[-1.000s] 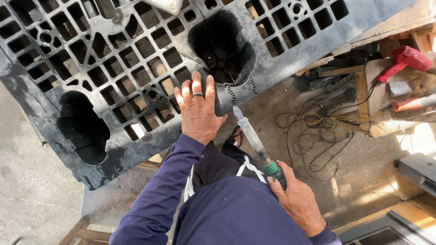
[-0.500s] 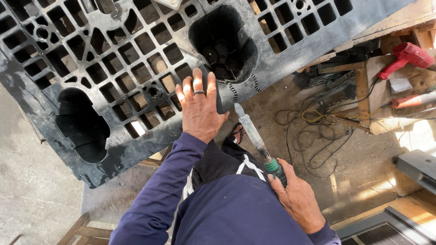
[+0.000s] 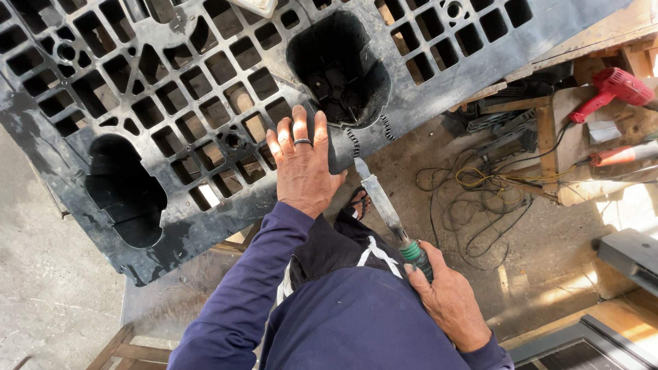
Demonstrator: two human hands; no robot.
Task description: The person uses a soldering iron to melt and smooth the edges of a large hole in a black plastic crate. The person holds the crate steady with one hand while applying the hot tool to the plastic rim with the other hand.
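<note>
Dusty concrete floor [image 3: 562, 267] filled the head view, with tangled cables [image 3: 480, 199] and a red power tool [image 3: 610, 88] on wooden boards at the right. Over the floor lay a big black plastic pallet [image 3: 171, 116] with a grid of openings and deep cup-shaped hollows. The left hand [image 3: 301, 164], wearing a ring, lay flat with fingers spread on the pallet edge, just beside one hollow. The right hand [image 3: 445, 301] was closed around the green handle of a long flat blade tool [image 3: 384, 205], whose tip touched the pallet edge near the left hand.
</note>
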